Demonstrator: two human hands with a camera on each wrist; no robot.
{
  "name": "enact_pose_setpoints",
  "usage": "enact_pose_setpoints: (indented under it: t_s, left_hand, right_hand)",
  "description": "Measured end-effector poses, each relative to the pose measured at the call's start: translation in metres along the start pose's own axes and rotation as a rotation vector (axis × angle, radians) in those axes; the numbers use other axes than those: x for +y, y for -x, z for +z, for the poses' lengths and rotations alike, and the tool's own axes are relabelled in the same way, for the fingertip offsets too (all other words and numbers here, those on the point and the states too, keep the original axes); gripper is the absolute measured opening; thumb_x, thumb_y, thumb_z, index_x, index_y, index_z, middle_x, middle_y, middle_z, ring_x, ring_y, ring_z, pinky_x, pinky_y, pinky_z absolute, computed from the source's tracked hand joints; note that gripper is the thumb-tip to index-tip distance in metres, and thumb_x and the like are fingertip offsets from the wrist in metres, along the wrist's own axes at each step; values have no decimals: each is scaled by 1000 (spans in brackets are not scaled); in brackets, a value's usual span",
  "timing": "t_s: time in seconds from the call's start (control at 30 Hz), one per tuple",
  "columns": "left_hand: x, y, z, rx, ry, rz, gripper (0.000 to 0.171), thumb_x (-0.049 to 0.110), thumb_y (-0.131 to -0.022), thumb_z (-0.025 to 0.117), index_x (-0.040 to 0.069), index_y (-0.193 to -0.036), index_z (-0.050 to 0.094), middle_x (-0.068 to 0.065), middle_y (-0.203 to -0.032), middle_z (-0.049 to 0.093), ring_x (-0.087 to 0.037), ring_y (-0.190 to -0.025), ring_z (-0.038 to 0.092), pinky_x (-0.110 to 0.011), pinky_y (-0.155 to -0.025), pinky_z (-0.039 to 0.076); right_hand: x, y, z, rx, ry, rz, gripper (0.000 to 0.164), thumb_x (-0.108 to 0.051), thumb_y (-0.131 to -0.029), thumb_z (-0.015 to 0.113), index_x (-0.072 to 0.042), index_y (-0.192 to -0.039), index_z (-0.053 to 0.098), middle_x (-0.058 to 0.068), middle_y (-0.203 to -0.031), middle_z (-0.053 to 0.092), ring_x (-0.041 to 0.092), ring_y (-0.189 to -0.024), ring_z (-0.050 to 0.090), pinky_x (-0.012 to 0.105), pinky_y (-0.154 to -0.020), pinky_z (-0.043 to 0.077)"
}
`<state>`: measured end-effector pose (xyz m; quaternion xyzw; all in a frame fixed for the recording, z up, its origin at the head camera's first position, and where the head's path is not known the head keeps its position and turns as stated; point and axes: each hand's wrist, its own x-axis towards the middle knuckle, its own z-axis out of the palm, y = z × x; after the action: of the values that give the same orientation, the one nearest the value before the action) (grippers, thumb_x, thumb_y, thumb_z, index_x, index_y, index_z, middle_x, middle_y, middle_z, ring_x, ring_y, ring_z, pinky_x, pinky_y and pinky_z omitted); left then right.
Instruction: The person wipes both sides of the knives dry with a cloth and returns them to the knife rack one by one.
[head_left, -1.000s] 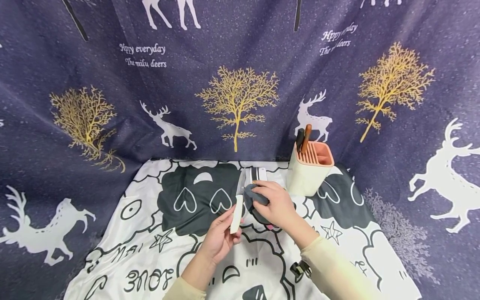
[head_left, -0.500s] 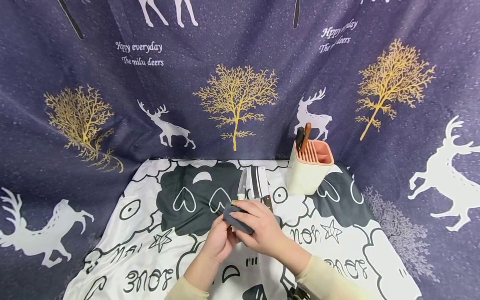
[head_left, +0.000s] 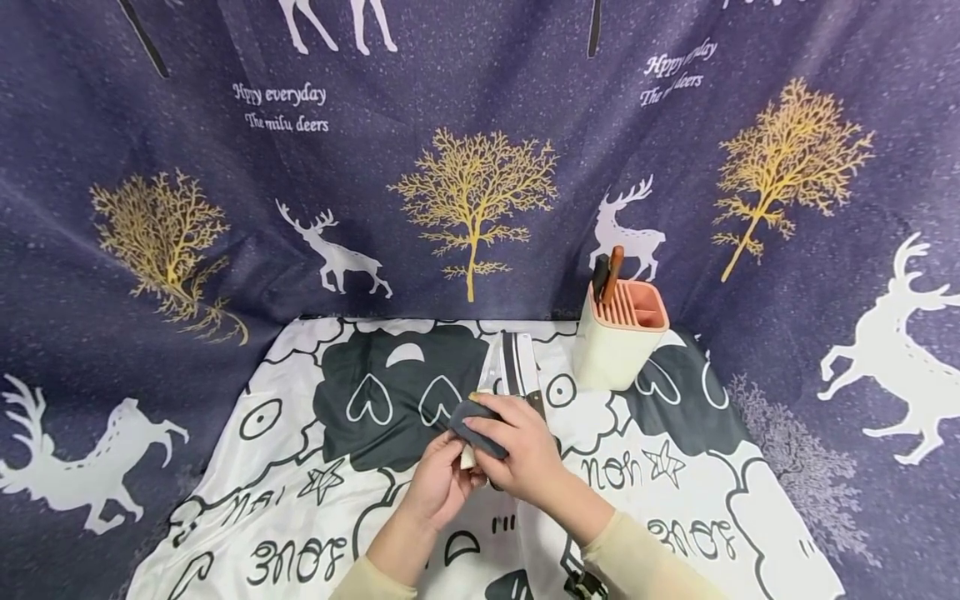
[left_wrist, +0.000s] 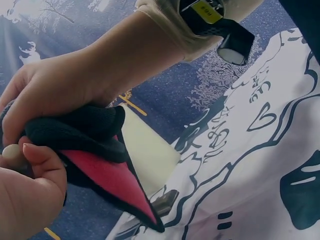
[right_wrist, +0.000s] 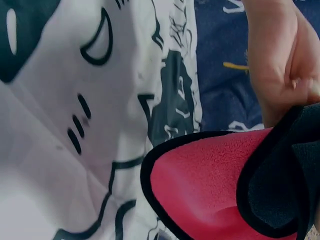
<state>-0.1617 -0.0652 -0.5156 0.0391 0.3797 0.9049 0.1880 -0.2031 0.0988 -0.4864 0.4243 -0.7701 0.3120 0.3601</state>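
In the head view, my left hand [head_left: 441, 487] grips the white handle [head_left: 468, 457] of a kitchen knife, whose blade [head_left: 491, 367] points away from me. My right hand [head_left: 528, 454] holds a folded cloth [head_left: 472, 427] over that handle, hiding much of it. Dark grey outside and pink inside with a black border, the cloth [left_wrist: 110, 175] hangs down in the left wrist view. There the handle's rounded end [left_wrist: 12, 151] shows at my left hand [left_wrist: 30, 195]. The right wrist view has the cloth's pink face [right_wrist: 210, 185] close up, with my left hand [right_wrist: 280, 55] beyond it.
Right of the knife, a cleaver [head_left: 517, 358] with a dark handle lies on the patterned sheet [head_left: 300, 500]. A cream knife block [head_left: 611, 358] with an orange slotted top stands at the back right, holding a black-handled and a brown-handled piece. Behind hangs a dark blue curtain [head_left: 360, 183].
My right hand has brought the cloth from beside the blade down over the knife handle, toward my left hand. In the last half second cloth and blade have shifted slightly right.
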Motion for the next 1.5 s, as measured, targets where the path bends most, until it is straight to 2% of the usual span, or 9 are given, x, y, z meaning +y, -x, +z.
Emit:
enact_pose_setpoints:
  t_s: [0.3,0.7,0.8,0.87,1.07,1.13,1.23,1.37,1.5]
  left_hand:
    - [2,-1,0,-16,-126,-33,57,22,-112,40,-7,-158,25,4,-106,66,-2,-69,62,-14,-59,47]
    - [0,-3,2,25,-149,-77,57,22,-112,41,4,-163,23,3,-106,65,-2,-69,61,-14,-55,48]
    - [2,-4,1,57,-145,-76,56,21,-112,39,5,-163,22,3,-105,63,-3,-68,60,-15,-55,47]
    - [4,-5,0,74,-129,-69,54,19,-112,38,6,-162,25,3,-102,64,-3,-67,60,-15,-55,46]
    - [3,-9,0,114,-105,-18,30,22,-109,49,19,-135,63,6,-111,69,-7,-70,56,-19,-55,41]
    - [2,-9,-1,107,-108,-10,26,22,-108,51,25,-126,69,8,-115,69,-7,-70,55,-19,-55,40]
    - [1,-7,-2,57,-123,1,26,18,-109,46,22,-123,68,7,-103,70,-5,-68,54,-18,-55,43]
    - [2,-4,-3,-17,-147,12,32,13,-111,38,10,-136,57,5,-89,69,-3,-67,57,-16,-55,45]
    - [3,-3,-3,-22,-227,7,44,15,-112,39,-5,-151,40,4,-89,69,-3,-69,62,-16,-55,46]
  right_hand:
    - [18,1,-8,-55,52,130,31,-13,-80,77,-15,-111,76,11,-127,71,28,-107,70,43,-89,58]
    - [31,-1,-27,-45,68,358,33,-10,-80,77,-11,-113,75,8,-125,72,28,-112,72,45,-91,60]
    - [23,-3,-35,-55,38,314,34,-11,-79,77,-12,-113,74,9,-125,73,29,-111,72,45,-90,60]
    - [15,-4,-37,-72,17,226,37,-10,-77,77,-11,-113,74,10,-124,73,29,-109,72,43,-90,60]
    - [-6,-1,-26,-122,19,-30,38,-14,-77,83,-12,-114,73,8,-122,72,23,-107,72,35,-92,59]
    - [-8,0,-23,-133,38,-41,36,-16,-79,83,-13,-113,74,6,-122,72,20,-107,72,33,-91,59]
    - [-8,2,-21,-147,76,-9,31,-17,-80,81,-15,-110,75,4,-122,72,19,-107,72,33,-90,59]
    - [-3,2,-20,-145,103,25,28,-17,-80,79,-17,-108,74,4,-121,73,20,-107,71,35,-89,59]
    - [4,3,-19,-135,118,52,29,-17,-79,79,-16,-108,74,6,-121,73,23,-105,71,37,-87,60]
